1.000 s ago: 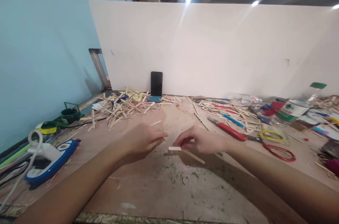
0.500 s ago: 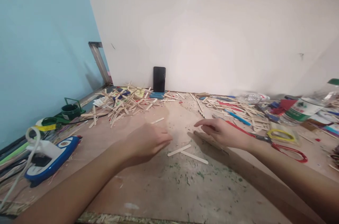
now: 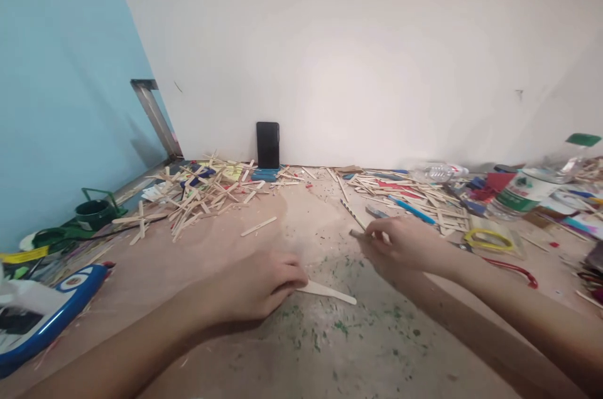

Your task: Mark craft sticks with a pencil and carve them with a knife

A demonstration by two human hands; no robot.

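Observation:
My left hand (image 3: pixel 268 283) is low over the table, its fingers closed at the near end of a pale wooden craft stick (image 3: pixel 334 293). That end is hidden under the fingertips, and a second stick may overlap there. My right hand (image 3: pixel 405 242) has thumb and index finger pinched together beside a striped thin stick (image 3: pixel 349 212) and the tip of a brown rod (image 3: pixel 357 234). Which of these it grips, if either, I cannot make out. Another craft stick (image 3: pixel 259 226) lies beyond my left hand.
Heaps of craft sticks lie at back left (image 3: pixel 207 198) and back right (image 3: pixel 414 191). A phone (image 3: pixel 268 144) leans on the white board. Red-handled scissors (image 3: pixel 516 270), a yellow ring (image 3: pixel 488 239), a blue pen (image 3: pixel 411 210) and a bottle (image 3: pixel 522 193) are rightward; a blue-white device (image 3: pixel 70 298) is left.
My left hand has come down and nearer, onto the craft sticks. The fingers of my right hand have closed into a pinch near the striped stick. The view has shifted slightly right.

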